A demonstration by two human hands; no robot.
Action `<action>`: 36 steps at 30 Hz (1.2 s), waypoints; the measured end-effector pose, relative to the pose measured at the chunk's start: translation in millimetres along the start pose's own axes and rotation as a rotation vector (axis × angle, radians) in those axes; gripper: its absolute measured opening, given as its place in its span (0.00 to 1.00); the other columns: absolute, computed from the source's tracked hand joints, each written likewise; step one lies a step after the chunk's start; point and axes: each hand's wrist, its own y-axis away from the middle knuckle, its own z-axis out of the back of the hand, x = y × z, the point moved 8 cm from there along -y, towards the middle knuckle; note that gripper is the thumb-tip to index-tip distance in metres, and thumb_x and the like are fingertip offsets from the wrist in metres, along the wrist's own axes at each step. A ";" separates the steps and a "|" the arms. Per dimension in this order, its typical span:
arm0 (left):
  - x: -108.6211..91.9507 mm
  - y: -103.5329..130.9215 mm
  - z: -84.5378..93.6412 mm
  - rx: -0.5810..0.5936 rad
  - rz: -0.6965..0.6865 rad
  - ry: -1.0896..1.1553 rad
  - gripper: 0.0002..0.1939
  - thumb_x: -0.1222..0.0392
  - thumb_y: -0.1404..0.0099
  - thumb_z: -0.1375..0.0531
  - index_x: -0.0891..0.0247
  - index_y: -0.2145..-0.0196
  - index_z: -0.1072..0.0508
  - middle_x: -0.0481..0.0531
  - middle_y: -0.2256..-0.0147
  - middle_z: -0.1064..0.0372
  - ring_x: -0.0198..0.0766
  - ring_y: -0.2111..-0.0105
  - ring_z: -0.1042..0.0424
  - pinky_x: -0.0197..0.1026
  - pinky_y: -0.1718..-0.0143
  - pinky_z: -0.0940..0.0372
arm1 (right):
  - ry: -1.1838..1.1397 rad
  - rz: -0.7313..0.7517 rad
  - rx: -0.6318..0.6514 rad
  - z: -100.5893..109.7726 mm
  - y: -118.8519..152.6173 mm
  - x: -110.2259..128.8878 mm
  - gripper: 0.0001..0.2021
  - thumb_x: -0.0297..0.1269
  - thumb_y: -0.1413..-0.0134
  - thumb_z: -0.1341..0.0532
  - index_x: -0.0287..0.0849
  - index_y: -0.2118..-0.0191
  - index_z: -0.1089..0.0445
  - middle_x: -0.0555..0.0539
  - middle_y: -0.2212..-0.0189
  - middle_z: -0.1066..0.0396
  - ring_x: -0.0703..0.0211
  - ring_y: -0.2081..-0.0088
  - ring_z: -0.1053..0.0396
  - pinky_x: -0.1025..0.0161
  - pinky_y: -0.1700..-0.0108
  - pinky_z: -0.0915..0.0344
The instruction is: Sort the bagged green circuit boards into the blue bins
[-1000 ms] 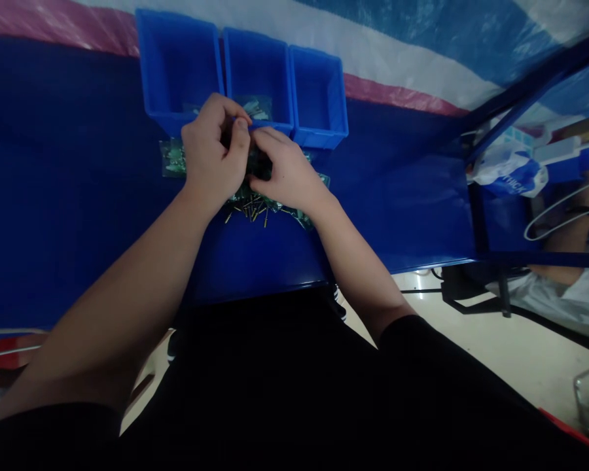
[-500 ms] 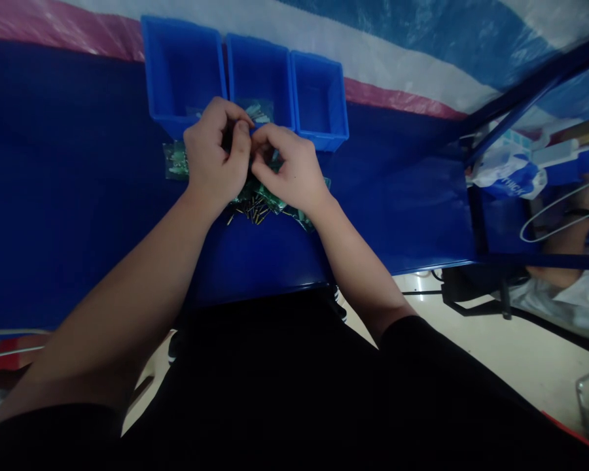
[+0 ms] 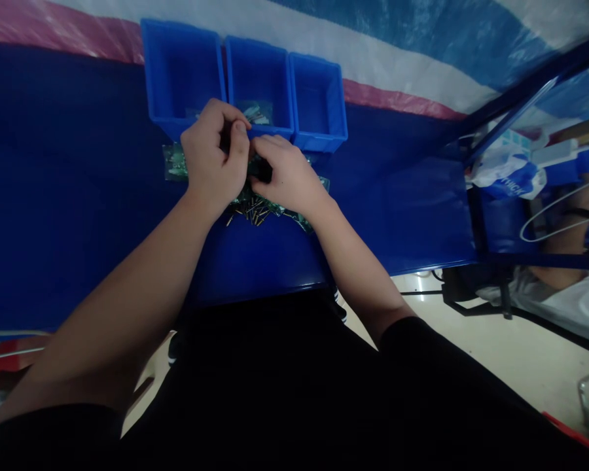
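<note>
— What are we looking at around the middle bin [image 3: 259,78]?

— We see three blue plastic bins in a row, square, smooth-walled and open-topped. Left of the middle bin stands the largest bin [image 3: 181,69], right of it the smallest bin [image 3: 319,98]. All three sit on a dark blue table [image 3: 69,183] with a flat, matte top.

— And the hands?

— Both meet just in front of the middle bin's near wall. Our left hand [image 3: 211,163] is curled nearly into a fist, thumb pressed against the bent forefinger, pinching something small; we cannot tell what it is, as the fingers hide it. Our right hand [image 3: 287,176] lies lower, fingers bent and closed on a dark little part between the two hands, which is too dim to make out.

— What lies under them?

— A heap of green circuit boards [image 3: 269,206], thin and flat, with small metal pins [image 3: 250,212] scattered at its near side. One more green board [image 3: 174,163] lies apart, in front of the largest bin.

— How much room is there?

— The bins' walls stand right beyond the knuckles. Nearer to us from the middle bin the table is bare up to its front edge. Far to the right of the middle bin, a blue frame post [image 3: 515,98] rises, with a white plastic bag [image 3: 508,173] past it.
</note>
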 end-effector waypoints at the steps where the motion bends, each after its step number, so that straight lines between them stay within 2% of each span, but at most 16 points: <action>1: 0.2 0.2 0.1 -0.001 -0.002 -0.004 0.26 0.36 0.32 0.54 0.60 0.60 0.29 0.49 0.67 0.33 0.28 0.70 0.37 0.40 0.62 0.39 | -0.002 -0.012 0.006 -0.1 -0.1 0.2 0.10 0.42 0.41 0.46 0.40 0.66 0.36 0.47 0.67 0.31 0.64 0.56 0.34 0.63 0.52 0.34; 4: -1.2 0.8 0.1 0.000 -0.031 -0.013 0.26 0.37 0.31 0.54 0.60 0.60 0.28 0.49 0.66 0.32 0.28 0.68 0.36 0.40 0.61 0.38 | 0.000 -0.050 0.010 2.7 0.6 2.6 0.04 0.34 0.42 0.46 0.41 0.67 0.38 0.47 0.66 0.32 0.63 0.57 0.34 0.62 0.49 0.33; 6: -1.8 0.9 -1.0 0.013 -0.037 0.000 0.25 0.37 0.32 0.53 0.59 0.60 0.28 0.50 0.65 0.31 0.29 0.67 0.35 0.41 0.59 0.38 | -0.019 -0.068 -0.028 9.2 1.5 4.9 0.03 0.33 0.40 0.47 0.41 0.64 0.38 0.47 0.64 0.33 0.62 0.54 0.34 0.61 0.45 0.33; 10: -8.0 1.0 -1.8 0.027 -0.093 -0.008 0.25 0.35 0.34 0.50 0.60 0.61 0.28 0.52 0.64 0.30 0.32 0.65 0.33 0.43 0.57 0.38 | -0.129 -0.123 -0.165 25.2 4.1 3.0 0.09 0.40 0.33 0.51 0.41 0.58 0.39 0.46 0.58 0.36 0.62 0.49 0.34 0.58 0.41 0.32; 15: -7.7 2.2 -7.2 0.087 -0.107 -0.027 0.28 0.34 0.34 0.53 0.61 0.62 0.29 0.53 0.66 0.32 0.33 0.65 0.36 0.44 0.57 0.38 | -0.283 -0.194 -0.339 38.0 8.3 -3.8 0.16 0.50 0.32 0.54 0.42 0.56 0.41 0.45 0.57 0.35 0.65 0.52 0.32 0.62 0.47 0.28; 20: -4.7 2.2 -12.0 0.127 -0.077 0.031 0.23 0.35 0.36 0.48 0.58 0.64 0.30 0.51 0.69 0.35 0.34 0.66 0.36 0.43 0.56 0.36 | -0.365 -0.206 -0.379 41.4 9.5 -1.8 0.18 0.55 0.36 0.49 0.44 0.54 0.41 0.47 0.57 0.32 0.66 0.54 0.29 0.64 0.51 0.28; 23: -10.2 -0.1 -6.6 0.072 -0.103 0.026 0.23 0.35 0.36 0.47 0.59 0.67 0.31 0.52 0.69 0.36 0.34 0.63 0.36 0.43 0.54 0.36 | -0.412 -0.197 -0.405 42.7 9.8 -0.9 0.22 0.57 0.37 0.49 0.46 0.48 0.41 0.47 0.55 0.31 0.65 0.52 0.28 0.65 0.51 0.27; 27: -21.0 -0.8 9.5 -0.100 -0.202 -0.018 0.23 0.37 0.33 0.51 0.59 0.68 0.32 0.53 0.67 0.37 0.35 0.60 0.36 0.44 0.55 0.37 | -0.407 -0.211 -0.427 39.0 9.1 -6.1 0.25 0.59 0.38 0.50 0.48 0.44 0.43 0.46 0.52 0.31 0.66 0.53 0.28 0.68 0.54 0.27; 32: -15.9 -0.4 14.9 -0.162 -0.145 0.032 0.21 0.39 0.32 0.51 0.59 0.66 0.32 0.52 0.65 0.35 0.32 0.63 0.36 0.42 0.57 0.38 | -0.411 -0.245 -0.412 29.7 6.9 -16.9 0.26 0.61 0.38 0.51 0.45 0.49 0.37 0.46 0.55 0.30 0.66 0.56 0.28 0.68 0.56 0.27; 36: -20.9 0.9 16.1 -0.189 -0.191 -0.016 0.18 0.44 0.30 0.50 0.60 0.65 0.31 0.50 0.66 0.34 0.29 0.64 0.35 0.39 0.62 0.40 | -0.398 -0.234 -0.423 30.2 5.6 -21.3 0.27 0.62 0.39 0.52 0.44 0.51 0.34 0.45 0.56 0.30 0.66 0.56 0.28 0.67 0.56 0.27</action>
